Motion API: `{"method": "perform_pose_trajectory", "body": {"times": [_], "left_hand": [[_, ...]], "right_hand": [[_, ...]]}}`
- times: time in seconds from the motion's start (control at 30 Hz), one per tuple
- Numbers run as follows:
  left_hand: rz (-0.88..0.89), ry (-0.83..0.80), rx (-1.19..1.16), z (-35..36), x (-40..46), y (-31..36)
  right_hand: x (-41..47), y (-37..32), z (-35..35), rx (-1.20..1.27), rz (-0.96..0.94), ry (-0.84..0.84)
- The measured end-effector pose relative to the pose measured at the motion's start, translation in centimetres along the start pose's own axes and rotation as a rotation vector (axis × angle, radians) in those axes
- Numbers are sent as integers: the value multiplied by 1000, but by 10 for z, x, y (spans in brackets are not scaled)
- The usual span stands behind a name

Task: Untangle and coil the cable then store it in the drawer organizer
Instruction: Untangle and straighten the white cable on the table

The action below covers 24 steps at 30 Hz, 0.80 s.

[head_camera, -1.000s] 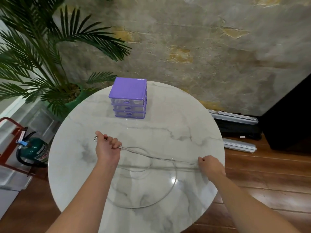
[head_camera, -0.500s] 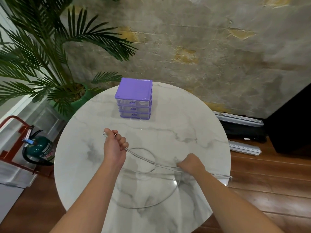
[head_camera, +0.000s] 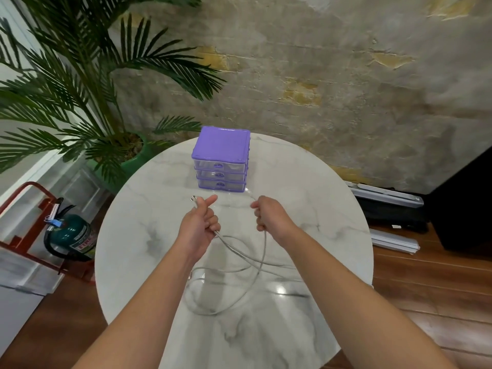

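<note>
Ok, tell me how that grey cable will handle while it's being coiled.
Probably floppy: the cable sags from the left hand and right hand into loose loops on the table. Likely light, since thin. Its curves suggest some springiness, so coils may loosen if released.

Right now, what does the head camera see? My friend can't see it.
Two hands, left and right, each grip a thin grey cable looping over a round marble table. A purple drawer organizer, drawers closed, stands behind them.

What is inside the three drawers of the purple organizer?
The drawer organizer has three clear fronts, all closed. Nothing plain shows through them; their depths are hidden. The cable is outside, held by both hands.
</note>
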<state>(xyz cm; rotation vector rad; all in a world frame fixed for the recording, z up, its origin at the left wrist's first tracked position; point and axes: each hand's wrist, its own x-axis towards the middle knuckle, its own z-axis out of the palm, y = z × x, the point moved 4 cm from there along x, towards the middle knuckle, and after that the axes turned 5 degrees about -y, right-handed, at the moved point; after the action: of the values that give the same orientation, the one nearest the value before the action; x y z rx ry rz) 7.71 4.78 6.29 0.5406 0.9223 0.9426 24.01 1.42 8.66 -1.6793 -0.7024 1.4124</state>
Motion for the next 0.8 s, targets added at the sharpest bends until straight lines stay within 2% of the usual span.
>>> {"method": "perform_pose_trajectory", "body": {"times": [0.1,0.17,0.37,0.5,0.6,0.67,0.8], "left_hand": [[-3,-22,14,3,2,-1],[2,-33,41,5,4,-1],[-15,-46,197,7,3,-5],[34,35,211,8,2,-3],[33,86,57,8,8,-1],[39,58,-70,9,12,2],[18,3,-242,12,12,0]], "right_hand": [[-8,-13,28,-134,-233,-75],[-11,-13,39,-182,-302,-63],[-4,0,48,-84,-250,22],[0,6,43,-239,-240,31],[-1,18,39,-492,-246,-19],[-1,30,35,-562,-233,-67],[1,51,17,-233,-85,-210]]}}
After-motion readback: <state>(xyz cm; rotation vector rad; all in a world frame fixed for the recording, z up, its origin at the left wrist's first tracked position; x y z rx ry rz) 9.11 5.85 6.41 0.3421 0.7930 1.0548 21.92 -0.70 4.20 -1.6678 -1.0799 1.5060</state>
